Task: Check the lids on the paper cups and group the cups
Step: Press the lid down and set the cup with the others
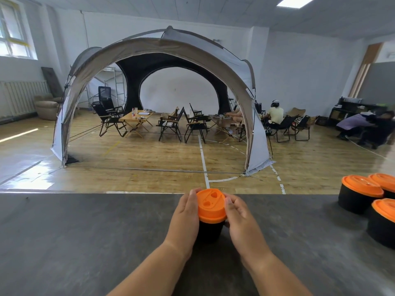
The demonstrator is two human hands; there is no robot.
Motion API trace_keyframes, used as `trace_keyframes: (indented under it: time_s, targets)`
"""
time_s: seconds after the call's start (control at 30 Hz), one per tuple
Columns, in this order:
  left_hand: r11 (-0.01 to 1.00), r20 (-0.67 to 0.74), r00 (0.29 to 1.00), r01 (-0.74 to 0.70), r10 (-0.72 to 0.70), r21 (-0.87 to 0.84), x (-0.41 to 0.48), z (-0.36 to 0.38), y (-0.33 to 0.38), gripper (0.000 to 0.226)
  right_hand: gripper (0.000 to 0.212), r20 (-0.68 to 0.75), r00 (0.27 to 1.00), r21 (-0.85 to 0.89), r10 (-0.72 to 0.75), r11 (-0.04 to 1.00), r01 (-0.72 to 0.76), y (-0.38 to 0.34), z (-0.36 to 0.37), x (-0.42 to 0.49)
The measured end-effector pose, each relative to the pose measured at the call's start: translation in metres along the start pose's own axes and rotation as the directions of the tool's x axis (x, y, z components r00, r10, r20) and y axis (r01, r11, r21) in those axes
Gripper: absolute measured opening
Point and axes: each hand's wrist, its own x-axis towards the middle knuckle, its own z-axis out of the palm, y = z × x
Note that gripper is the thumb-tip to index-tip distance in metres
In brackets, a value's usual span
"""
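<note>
Both forearms reach forward over the grey tabletop [85,231]. Left hand [188,212] and right hand [241,218] grip the orange plastic lid [211,205] from either side. It sits on a black paper cup [209,231] standing mid-table near the far edge. Cup wall mostly hidden by the palms. Three more lidded black cups [361,195] grouped far right, partly cut off.

Black cup [208,230] with orange lid [211,205]; three more black cups [353,200] with orange lids; mottled dark grey worktop [85,231]
</note>
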Motion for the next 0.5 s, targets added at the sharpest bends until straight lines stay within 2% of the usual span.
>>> trace_keyframes:
  time_s: [0.13,0.2,0.27,0.5]
  targets:
    - [0.987,-0.001,0.990,-0.143,0.143,0.074,-0.008,-0.002,-0.005,0.033,0.063,0.012,1.000,-0.059,-0.017,0.998,0.017,-0.004,0.009,-0.010]
    - [0.992,0.022,0.993,-0.117,0.116,0.043,-0.007,-0.004,-0.008,0.035,0.068,-0.007,0.999,-0.088,-0.040,0.995,0.039,-0.003,0.010,-0.011]
    - [0.997,0.038,0.997,-0.073,0.073,0.014,-0.004,-0.007,-0.008,0.034,0.067,0.002,1.000,-0.058,-0.023,0.998,0.023,-0.002,0.009,-0.010]
    - [0.998,0.035,0.998,-0.050,0.049,0.043,-0.003,-0.010,-0.003,0.030,0.045,0.059,0.998,0.007,-0.016,1.000,0.016,-0.002,0.006,-0.007]
